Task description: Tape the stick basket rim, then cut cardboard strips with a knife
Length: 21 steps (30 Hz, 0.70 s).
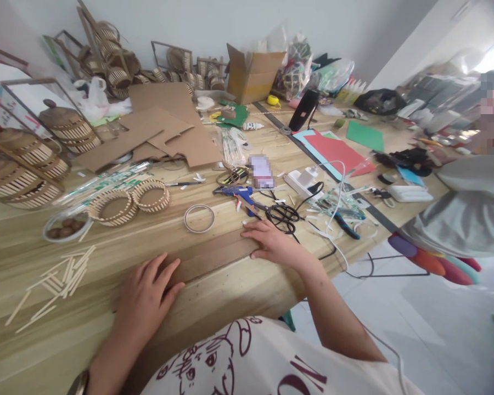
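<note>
A long brown cardboard strip (214,254) lies flat along the near side of the wooden table. My left hand (148,291) rests on its left end, fingers spread. At the other end, my right hand (271,241) lies with its fingers stretched over the strip. Just beyond it sit black-handled scissors (284,218) and a blue glue gun (236,192). A roll of tape (199,218) stands behind the strip's middle. Two small round stick baskets (113,207) are farther left, near a bowl of brown balls (66,227). Loose wooden sticks (63,277) are scattered left of my left hand.
Cardboard sheets (160,129) and finished wooden-stick buckets (69,129) fill the back left. A phone (261,171), a power strip (304,181) with cables, and blue-handled pliers (346,225) lie to the right. A person in grey (473,203) sits at the right edge.
</note>
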Tool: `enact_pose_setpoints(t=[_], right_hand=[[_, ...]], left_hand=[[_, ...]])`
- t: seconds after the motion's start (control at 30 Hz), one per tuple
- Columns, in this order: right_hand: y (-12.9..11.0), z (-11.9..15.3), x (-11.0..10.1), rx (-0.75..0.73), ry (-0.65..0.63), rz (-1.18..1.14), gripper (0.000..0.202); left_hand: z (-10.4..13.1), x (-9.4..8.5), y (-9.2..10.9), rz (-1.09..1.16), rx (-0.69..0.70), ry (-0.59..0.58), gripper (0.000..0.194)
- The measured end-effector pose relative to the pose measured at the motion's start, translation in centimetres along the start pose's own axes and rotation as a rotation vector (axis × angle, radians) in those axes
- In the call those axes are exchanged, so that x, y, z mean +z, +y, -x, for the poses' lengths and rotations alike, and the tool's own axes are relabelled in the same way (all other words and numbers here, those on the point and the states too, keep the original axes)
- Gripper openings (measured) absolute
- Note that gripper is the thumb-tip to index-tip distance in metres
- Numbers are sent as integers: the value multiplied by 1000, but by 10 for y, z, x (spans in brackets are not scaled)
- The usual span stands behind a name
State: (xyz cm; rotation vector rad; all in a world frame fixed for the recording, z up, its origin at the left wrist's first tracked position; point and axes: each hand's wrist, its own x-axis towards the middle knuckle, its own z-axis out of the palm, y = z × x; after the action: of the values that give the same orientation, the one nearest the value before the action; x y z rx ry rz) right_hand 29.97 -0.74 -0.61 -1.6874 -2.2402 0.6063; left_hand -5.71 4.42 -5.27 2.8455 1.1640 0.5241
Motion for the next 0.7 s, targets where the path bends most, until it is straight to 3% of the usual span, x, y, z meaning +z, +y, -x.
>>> enact_pose_setpoints(t=[0.33,0.7], right_hand=[[2,1,-4,35,7,-51,40],[-2,6,-8,143,29,84,43]], left_hand=[[4,-10,-19,41,118,37,44],[-17,-15,6,-34,242,8,42]])
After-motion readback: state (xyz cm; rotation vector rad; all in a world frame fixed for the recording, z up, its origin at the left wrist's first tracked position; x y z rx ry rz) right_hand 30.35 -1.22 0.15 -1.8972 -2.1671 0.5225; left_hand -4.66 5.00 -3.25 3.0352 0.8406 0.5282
